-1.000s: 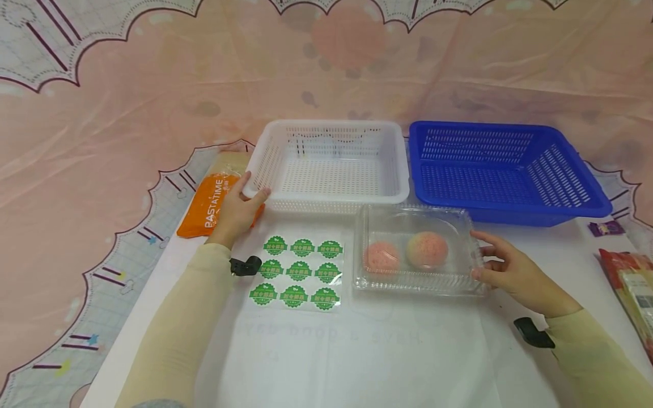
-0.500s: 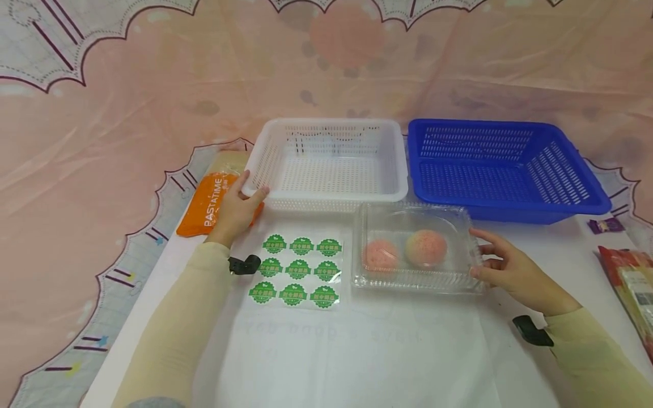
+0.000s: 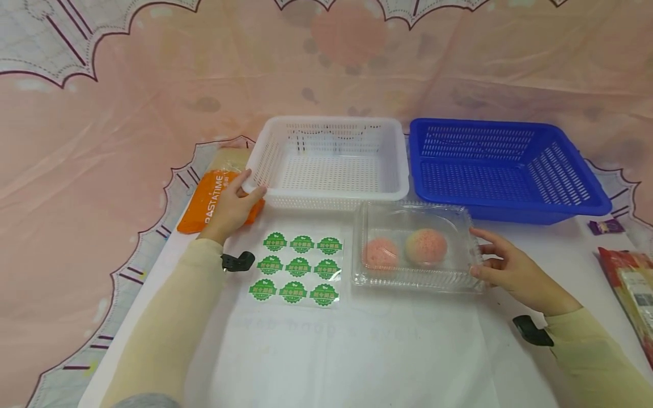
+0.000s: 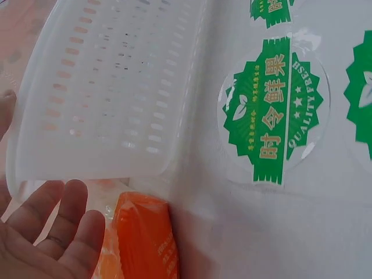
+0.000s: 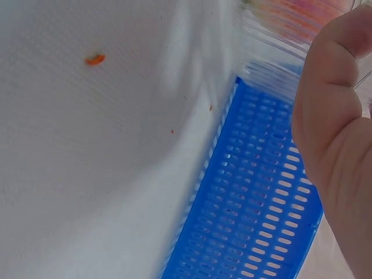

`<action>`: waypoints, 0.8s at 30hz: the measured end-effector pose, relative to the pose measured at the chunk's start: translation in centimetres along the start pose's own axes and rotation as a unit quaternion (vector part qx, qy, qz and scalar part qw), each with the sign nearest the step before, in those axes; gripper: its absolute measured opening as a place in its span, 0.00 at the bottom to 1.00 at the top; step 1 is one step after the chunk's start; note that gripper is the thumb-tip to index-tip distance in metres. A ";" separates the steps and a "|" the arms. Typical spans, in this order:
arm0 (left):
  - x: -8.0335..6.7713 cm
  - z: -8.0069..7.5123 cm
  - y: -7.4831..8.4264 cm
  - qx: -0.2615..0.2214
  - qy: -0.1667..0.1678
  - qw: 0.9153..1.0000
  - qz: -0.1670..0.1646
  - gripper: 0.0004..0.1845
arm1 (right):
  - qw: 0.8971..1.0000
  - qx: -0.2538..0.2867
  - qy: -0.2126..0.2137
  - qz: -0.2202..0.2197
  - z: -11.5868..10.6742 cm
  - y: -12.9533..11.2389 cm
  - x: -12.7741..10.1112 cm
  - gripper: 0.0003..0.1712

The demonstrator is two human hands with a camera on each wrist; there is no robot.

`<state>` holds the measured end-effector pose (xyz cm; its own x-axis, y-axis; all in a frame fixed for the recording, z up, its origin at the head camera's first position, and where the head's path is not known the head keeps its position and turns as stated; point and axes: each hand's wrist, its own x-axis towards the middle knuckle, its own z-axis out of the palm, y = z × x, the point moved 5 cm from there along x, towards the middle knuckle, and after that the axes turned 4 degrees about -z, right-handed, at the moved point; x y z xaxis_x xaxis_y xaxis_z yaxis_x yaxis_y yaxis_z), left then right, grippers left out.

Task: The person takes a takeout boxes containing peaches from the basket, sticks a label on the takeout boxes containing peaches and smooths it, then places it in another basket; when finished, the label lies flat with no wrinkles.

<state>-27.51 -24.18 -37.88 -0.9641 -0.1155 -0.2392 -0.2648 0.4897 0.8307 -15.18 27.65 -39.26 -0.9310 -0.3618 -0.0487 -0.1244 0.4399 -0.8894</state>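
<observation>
At the front left corner of a white slotted basket (image 3: 326,195), my left hand (image 3: 232,209) has its thumb on the rim and its other fingers under the edge, as the left wrist view shows. My right hand (image 3: 510,272) grips the right end of a clear plastic clamshell box (image 3: 449,280), thumb in front and fingers behind. Two pink-and-cream, peach-like fruits (image 3: 426,247) lie inside the box. A clear sheet of green round stickers (image 3: 298,267) lies between the hands, nearer the left. Beside the left hand is an orange PASTATIME bag (image 3: 204,195), partly covered by it.
A blue slotted basket (image 3: 510,209) stands right of the white one, behind the box. At the right edge are a small purple-wrapped item (image 3: 606,227) and a red-and-yellow packet (image 3: 630,283). Small orange crumbs (image 5: 95,59) dot the white tabletop.
My left wrist and forearm have shifted slightly left while the fingers stay at the basket corner. The right hand and the clamshell box hold nearly the same place.
</observation>
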 end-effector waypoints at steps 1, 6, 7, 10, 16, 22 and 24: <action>-0.1 -0.1 0.0 0.000 -0.001 1.000 -0.001 0.44 | 1.000 0.001 -0.001 -0.001 0.0 0.0 0.0 0.44; -0.6 -0.6 -0.3 0.017 -0.006 1.000 0.002 0.45 | 1.000 -0.001 -0.002 0.001 0.0 0.0 0.0 0.44; -0.7 -0.7 -0.3 0.019 -0.008 1.000 0.002 0.45 | 1.000 -0.002 -0.002 0.002 0.0 0.0 0.0 0.44; -1.0 -1.0 -0.4 0.024 -0.011 1.000 0.006 0.46 | 1.000 -0.005 -0.002 0.001 0.0 0.0 0.0 0.44; -1.5 -1.2 -0.5 0.013 -0.018 0.999 0.024 0.46 | 1.000 -0.013 -0.003 -0.001 0.0 -0.2 0.0 0.44; -2.2 -1.5 -0.9 0.016 -0.026 0.999 0.032 0.48 | 1.000 -0.022 -0.009 -0.001 0.0 -0.4 -0.2 0.45; -2.5 -1.6 -1.0 0.024 -0.026 0.999 0.031 0.49 | 1.000 -0.021 -0.009 -0.004 0.0 -0.4 -0.3 0.45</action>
<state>-24.89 -25.76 -37.30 -0.9760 -0.0399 -0.2140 -0.2017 0.5356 0.8200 -14.89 27.59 -38.89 -0.9236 -0.3802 -0.0492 -0.1476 0.4710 -0.8697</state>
